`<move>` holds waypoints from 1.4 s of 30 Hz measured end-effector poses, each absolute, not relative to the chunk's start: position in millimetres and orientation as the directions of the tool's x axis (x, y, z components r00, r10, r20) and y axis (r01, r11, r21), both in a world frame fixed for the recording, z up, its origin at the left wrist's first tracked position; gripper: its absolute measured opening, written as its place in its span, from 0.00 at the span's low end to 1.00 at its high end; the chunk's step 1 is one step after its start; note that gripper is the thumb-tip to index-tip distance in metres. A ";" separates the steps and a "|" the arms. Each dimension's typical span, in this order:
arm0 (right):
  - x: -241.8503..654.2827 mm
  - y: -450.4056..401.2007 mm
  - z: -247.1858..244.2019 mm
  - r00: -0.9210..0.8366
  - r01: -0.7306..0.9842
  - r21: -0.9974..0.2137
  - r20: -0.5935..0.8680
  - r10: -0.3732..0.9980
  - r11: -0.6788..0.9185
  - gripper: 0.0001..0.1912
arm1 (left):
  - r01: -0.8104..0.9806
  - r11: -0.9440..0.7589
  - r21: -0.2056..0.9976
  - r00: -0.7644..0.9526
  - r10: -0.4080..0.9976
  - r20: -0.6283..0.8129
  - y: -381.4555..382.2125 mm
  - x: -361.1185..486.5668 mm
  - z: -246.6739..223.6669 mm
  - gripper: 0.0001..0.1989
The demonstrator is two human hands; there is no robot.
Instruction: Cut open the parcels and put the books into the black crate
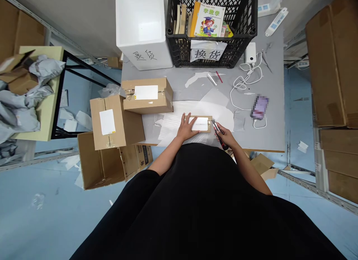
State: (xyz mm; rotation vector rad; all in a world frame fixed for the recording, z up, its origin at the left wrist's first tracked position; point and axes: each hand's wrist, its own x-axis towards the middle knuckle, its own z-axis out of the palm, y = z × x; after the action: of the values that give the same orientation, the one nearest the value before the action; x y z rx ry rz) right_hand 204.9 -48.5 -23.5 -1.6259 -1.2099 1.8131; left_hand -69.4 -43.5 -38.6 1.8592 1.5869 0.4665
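Utility knife (220,138) fills our right grip (227,136) near the tabletop's (271,139) front edge; slipping could cut our left hand (185,130), flattened on the carton (201,124).

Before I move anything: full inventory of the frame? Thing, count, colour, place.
table: 1, grey, centre
small box: 1, brown, white label, table's near edge
utility knife: 1, black and red, at small box's right end
wrapping sheets: count unclear, white, under small box
taped boxes: 2, brown, left of small box
bin: 1, white, table's far left
crate: 1, black, beside bin
books: several, mixed, in crate
phone: 1, purple, pixelated, table's right
side table: 1, pale yellow, left
bags: several, grey, on side table
open cartons: at least 2, brown, low left and right
left hand: 1, on small box
right hand: 1, gripping utility knife
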 end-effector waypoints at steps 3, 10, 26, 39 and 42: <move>207.2 -47.1 -25.3 -0.247 0.252 -0.816 -0.574 0.781 -0.520 0.39 | 0.746 -0.075 0.662 0.214 0.968 -0.131 -43.8 -69.2 -40.3 0.44; 211.4 -48.1 -26.4 -0.284 0.294 -0.824 -0.559 0.779 -0.484 0.38 | 0.819 -0.071 0.569 0.224 0.953 -0.203 -42.8 -66.9 -37.3 0.46; 214.1 -69.0 -21.2 -0.282 0.370 -0.810 -0.564 0.776 -0.455 0.37 | 0.793 -0.042 0.607 0.217 0.952 -0.218 -43.4 -65.3 -37.6 0.49; 237.0 -78.4 -31.1 -0.304 0.371 -0.812 -0.564 0.768 -0.450 0.38 | 0.804 -0.037 0.593 0.207 0.953 -0.222 -43.3 -66.8 -34.1 0.46; 249.7 -81.1 -48.1 -0.145 0.338 -0.798 -0.567 0.810 -0.499 0.41 | 0.807 -0.057 0.587 0.216 0.955 -0.204 -43.2 -68.7 -36.4 0.46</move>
State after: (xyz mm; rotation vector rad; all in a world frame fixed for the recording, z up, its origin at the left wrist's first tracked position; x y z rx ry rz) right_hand 249.7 -81.1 -48.1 -1.7457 -1.2893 1.6815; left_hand -68.7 -43.2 -36.4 1.8968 1.6259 0.3180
